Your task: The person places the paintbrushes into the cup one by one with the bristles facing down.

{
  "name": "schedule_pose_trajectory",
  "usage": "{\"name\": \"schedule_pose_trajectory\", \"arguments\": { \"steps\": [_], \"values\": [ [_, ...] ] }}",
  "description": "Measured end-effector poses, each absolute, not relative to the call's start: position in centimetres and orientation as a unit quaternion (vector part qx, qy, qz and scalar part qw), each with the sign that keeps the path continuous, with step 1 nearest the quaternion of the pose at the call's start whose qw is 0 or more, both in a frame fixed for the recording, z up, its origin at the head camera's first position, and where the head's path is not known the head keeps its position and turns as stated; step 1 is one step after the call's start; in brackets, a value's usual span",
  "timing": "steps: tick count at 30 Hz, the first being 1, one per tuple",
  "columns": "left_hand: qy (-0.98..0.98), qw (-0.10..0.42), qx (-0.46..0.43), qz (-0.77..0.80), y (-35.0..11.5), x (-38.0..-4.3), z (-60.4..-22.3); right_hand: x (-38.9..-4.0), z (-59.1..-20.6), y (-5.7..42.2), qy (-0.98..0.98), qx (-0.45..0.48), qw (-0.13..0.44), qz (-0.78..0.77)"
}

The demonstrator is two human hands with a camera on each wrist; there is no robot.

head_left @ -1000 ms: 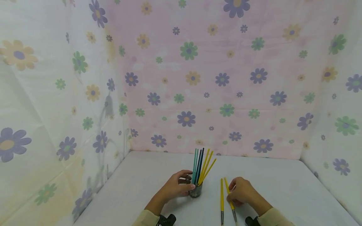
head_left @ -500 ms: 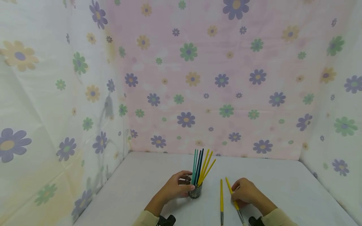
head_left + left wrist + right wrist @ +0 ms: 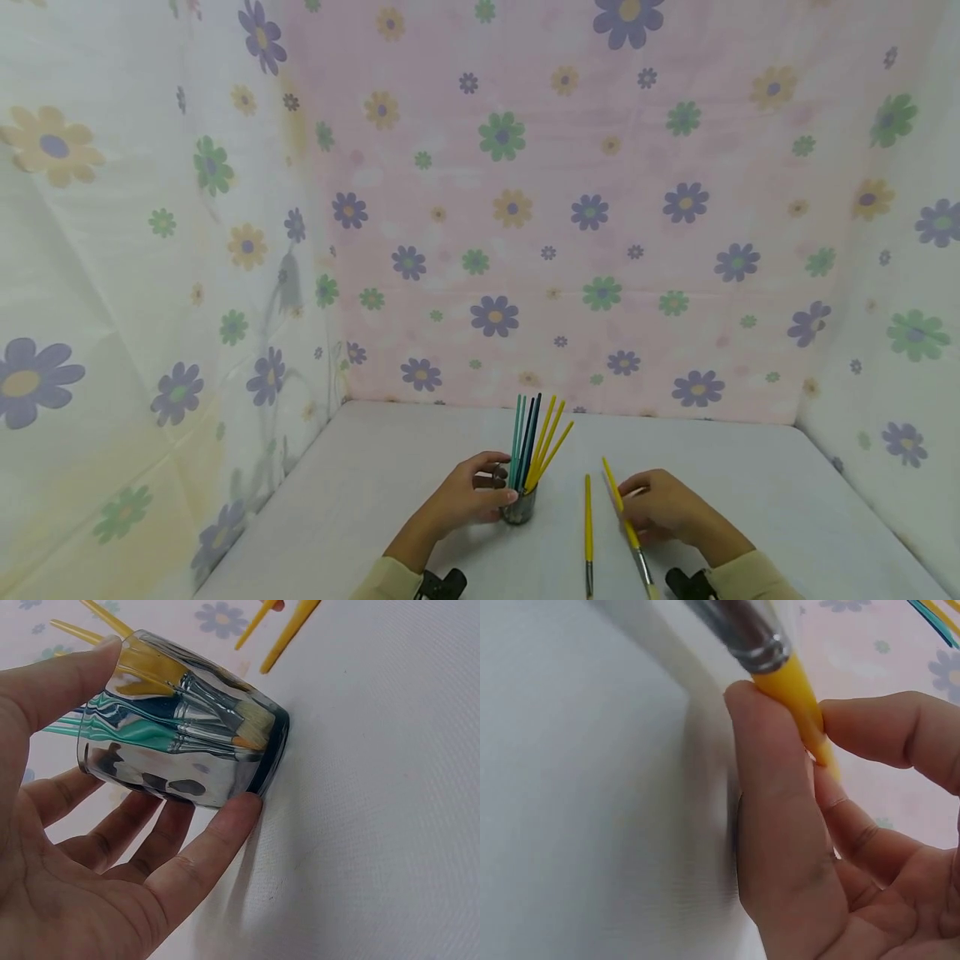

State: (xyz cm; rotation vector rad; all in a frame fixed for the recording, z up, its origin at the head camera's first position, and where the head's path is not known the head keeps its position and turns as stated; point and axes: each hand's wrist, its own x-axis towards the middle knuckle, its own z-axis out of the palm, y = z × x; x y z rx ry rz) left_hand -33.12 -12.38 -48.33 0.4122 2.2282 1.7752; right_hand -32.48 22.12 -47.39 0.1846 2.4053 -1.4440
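My left hand point(image 3: 467, 498) curls its thumb and fingers round a clear glass point(image 3: 225, 774) on the white table. Paintbrushes stand in it bristles down: teal handles point(image 3: 516, 437), dark blue handles point(image 3: 531, 442) and yellow handles point(image 3: 551, 442). To the right, my right hand point(image 3: 666, 507) pinches a yellow paintbrush point(image 3: 612, 483) between thumb and fingers, its metal ferrule toward me. In the right wrist view the yellow handle point(image 3: 799, 690) passes between thumb and fingertips, just below the ferrule. Another yellow paintbrush point(image 3: 588, 521) lies on the table between the hands.
The white table point(image 3: 390, 442) meets a pink flowered cloth point(image 3: 540, 317) at the back. Pale flowered cloths hang on the left point(image 3: 135, 317) and right point(image 3: 877, 367). The brush handles rise well above the glass.
My right hand has moved a little to the right with the yellow paintbrush, away from the one lying on the table. The left hand and the glass have stayed put.
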Motion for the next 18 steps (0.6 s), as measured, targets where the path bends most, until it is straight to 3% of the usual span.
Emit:
{"name": "schedule_pose_trajectory", "arguments": {
  "steps": [11, 18],
  "values": [
    [0.762, 0.132, 0.149, 0.617, -12.4, -33.2, -48.4, -32.5, -45.2, 22.6, 0.752, 0.01, 0.186, -0.633],
    [0.763, 0.13, 0.159, 0.613, -12.4, -33.2, -48.5, -32.7, -43.4, 22.6, 0.738, -0.027, 0.161, -0.655]
  ]
}}
